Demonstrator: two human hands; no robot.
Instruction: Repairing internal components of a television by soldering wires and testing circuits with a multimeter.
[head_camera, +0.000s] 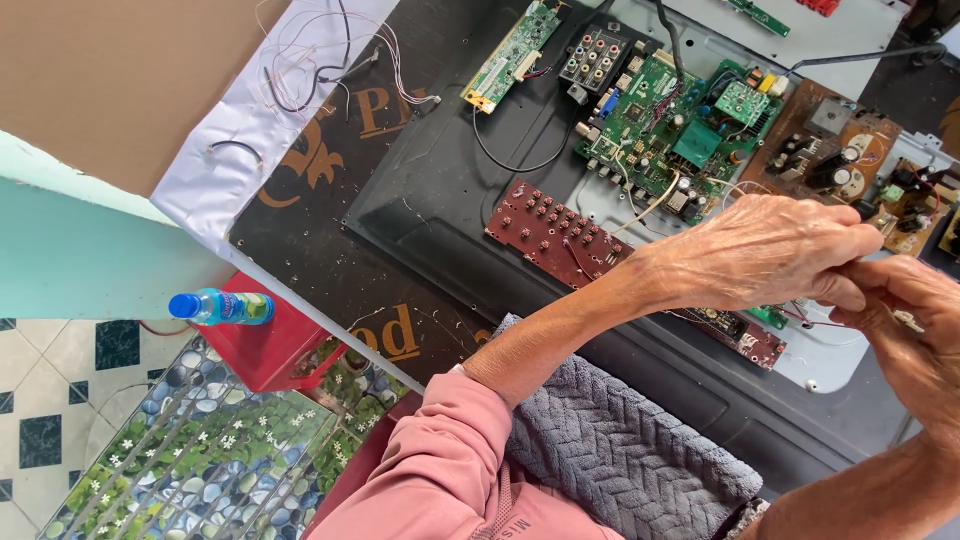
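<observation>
Grey knitted towel (620, 440) lies nearest. Left hand (760, 250) and right hand (915, 335), fingers curled together, meet pinching a small pale part (908, 320) above the dark red circuit board (560, 232).

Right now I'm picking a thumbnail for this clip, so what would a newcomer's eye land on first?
First the two bare hands, left hand and right hand, meeting at right of centre, pinching something too small to make out. Behind them lies an opened flat panel's black back with a green circuit board at top and a long red-brown button board below it. A blue-capped bottle sits on a red stool at left.
</observation>
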